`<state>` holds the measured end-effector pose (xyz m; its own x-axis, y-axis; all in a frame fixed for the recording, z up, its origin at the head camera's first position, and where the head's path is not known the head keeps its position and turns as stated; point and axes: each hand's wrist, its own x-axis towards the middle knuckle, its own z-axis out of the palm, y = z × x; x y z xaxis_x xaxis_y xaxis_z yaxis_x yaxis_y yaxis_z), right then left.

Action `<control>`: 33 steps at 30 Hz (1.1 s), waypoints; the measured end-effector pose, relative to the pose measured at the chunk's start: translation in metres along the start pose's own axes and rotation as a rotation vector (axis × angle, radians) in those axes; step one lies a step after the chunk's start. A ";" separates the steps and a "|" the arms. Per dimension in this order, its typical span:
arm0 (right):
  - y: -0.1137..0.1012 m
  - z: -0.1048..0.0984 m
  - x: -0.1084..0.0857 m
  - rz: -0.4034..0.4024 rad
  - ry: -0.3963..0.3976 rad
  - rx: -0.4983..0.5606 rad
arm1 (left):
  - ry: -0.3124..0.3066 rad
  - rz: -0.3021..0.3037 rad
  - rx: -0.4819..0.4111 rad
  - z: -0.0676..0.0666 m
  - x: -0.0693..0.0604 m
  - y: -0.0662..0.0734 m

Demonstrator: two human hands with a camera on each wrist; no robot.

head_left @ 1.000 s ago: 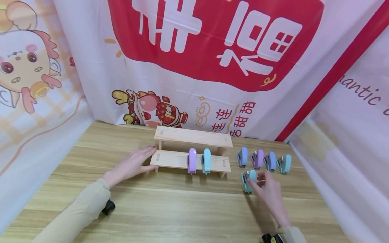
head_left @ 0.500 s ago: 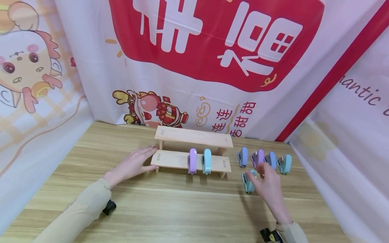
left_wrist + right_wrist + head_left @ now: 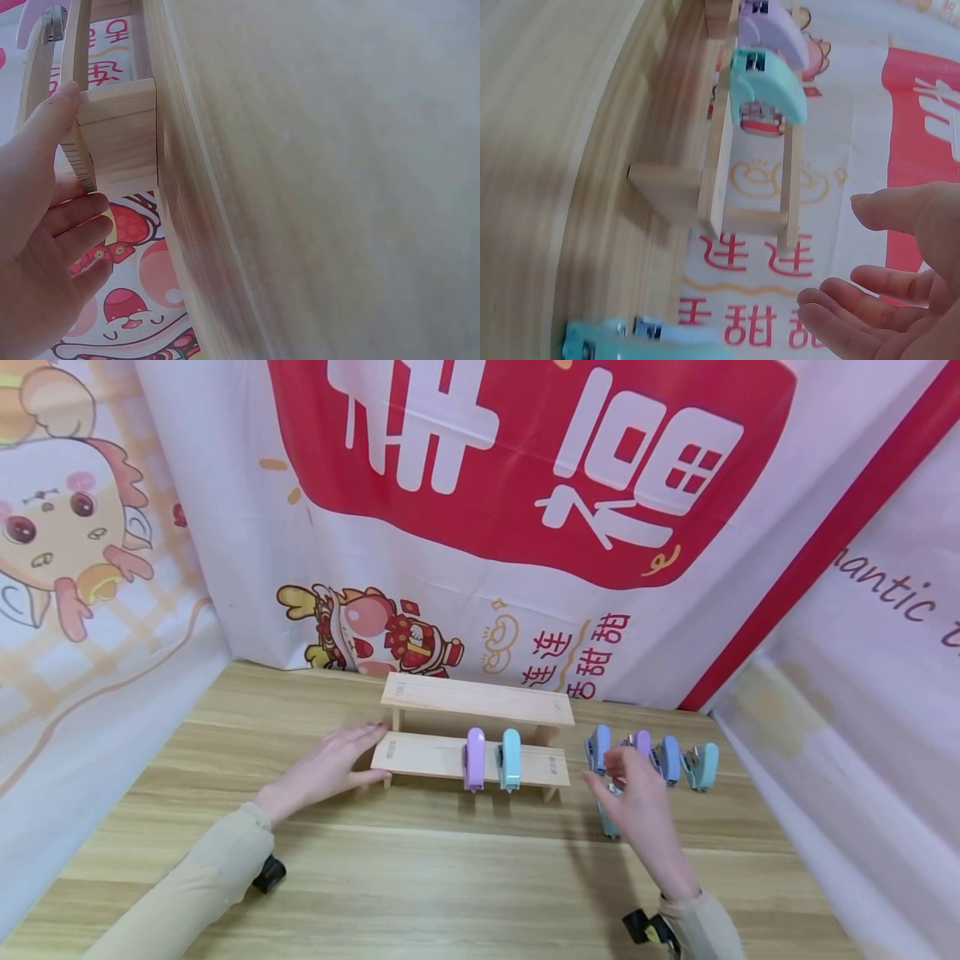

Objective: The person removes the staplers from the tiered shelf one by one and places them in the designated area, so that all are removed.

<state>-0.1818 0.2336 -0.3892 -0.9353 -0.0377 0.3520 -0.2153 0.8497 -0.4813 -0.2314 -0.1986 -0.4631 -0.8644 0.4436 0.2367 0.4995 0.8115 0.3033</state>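
A two-tier wooden shelf (image 3: 423, 753) stands on the table. My left hand (image 3: 326, 772) holds its left end; in the left wrist view the thumb lies on the board and the fingers (image 3: 82, 232) are behind its end. On the lower tier sit a purple stapler (image 3: 474, 758) and a teal stapler (image 3: 510, 758), side by side. My right hand (image 3: 641, 797) hovers right of the shelf with fingers apart, holding nothing. It partly covers another teal stapler (image 3: 610, 823) standing on the table, which also shows in the right wrist view.
Behind the right hand several staplers stand in a row: a blue stapler (image 3: 597, 745), a purple one partly hidden, another blue stapler (image 3: 667, 762) and a teal stapler (image 3: 702, 767). The upper tier (image 3: 476, 697) is bare. Printed cloth (image 3: 247, 568) hangs behind and at both sides.
My right hand has let go of the front teal stapler, risen and shifted left over it. My left hand and the shelf have stayed where they were.
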 end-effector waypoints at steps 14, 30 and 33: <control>-0.033 0.033 0.010 -0.066 -0.049 0.135 | 0.008 0.004 0.001 0.000 -0.001 -0.001; -0.052 0.062 0.016 -0.098 -0.112 0.139 | 0.007 0.006 -0.004 0.001 0.000 -0.001; -0.054 0.065 0.016 -0.091 -0.126 0.136 | 0.004 0.005 -0.002 0.001 0.000 -0.001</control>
<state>-0.2037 0.1527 -0.4097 -0.9362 -0.1839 0.2995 -0.3284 0.7613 -0.5591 -0.2316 -0.1990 -0.4640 -0.8617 0.4459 0.2423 0.5038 0.8085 0.3041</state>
